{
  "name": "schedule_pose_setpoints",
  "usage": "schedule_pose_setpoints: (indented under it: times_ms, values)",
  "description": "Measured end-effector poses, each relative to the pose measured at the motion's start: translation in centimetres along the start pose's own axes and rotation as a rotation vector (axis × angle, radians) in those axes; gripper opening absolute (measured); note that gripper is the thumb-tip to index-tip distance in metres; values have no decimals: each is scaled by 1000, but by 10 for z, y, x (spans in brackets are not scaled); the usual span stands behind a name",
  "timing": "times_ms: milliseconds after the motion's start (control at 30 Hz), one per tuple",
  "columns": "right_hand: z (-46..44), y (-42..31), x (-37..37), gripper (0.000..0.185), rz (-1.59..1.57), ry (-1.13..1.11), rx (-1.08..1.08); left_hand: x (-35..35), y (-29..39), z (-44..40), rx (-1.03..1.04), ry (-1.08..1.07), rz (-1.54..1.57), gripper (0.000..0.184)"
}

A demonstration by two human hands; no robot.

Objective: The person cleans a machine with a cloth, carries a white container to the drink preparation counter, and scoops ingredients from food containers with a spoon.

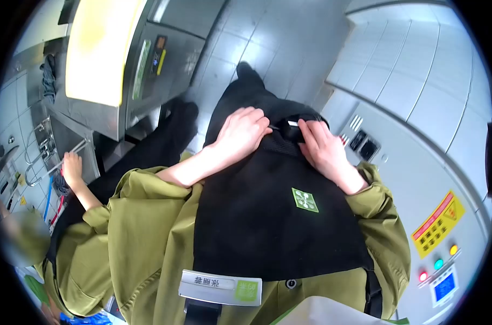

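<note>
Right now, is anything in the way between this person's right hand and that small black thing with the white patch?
Nothing visible is: the right hand appears to touch the black thing directly, over the black apron. The left hand is on its other side.

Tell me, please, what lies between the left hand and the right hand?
The head view shows a black item with a white strip between the left hand and right hand; its kind is unclear.

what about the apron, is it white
No, the apron is black, with a green and white patch on it.
</note>
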State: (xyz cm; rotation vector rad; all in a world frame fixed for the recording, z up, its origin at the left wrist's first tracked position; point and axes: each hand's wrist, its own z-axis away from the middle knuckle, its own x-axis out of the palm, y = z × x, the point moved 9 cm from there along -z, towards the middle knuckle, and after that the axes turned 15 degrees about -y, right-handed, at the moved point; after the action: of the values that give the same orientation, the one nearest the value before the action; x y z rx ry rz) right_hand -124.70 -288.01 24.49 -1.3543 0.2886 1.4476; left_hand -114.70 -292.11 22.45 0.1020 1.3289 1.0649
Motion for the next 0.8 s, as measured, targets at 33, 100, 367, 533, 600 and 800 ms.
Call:
schedule_pose_setpoints:
  times_ms: [33, 100, 367, 533, 600, 800]
  values:
    - [-12, 7, -10, 52, 0, -7, 13, -10, -12, -8, -43, -4, 36, 15]
    - [-33, 19, -32, 52, 5, 36, 29, -29, -32, -23, -122, -39, 64, 18]
    - [-86, 102, -103, 51, -75, -11, 99, -117, -61, -66, -180, -116, 279, 19]
    - [-116, 178, -153, 49, -76, 49, 71, -120, -114, -80, -478, -60, 992, 14]
    - [-113, 200, -169, 49, -11, 77, 82, -95, -117, -70, -575, -67, 1090, 10]
    - [-134, 257, -186, 49, -2, -49, 74, -3, -98, -13, -812, 200, 1420, 21]
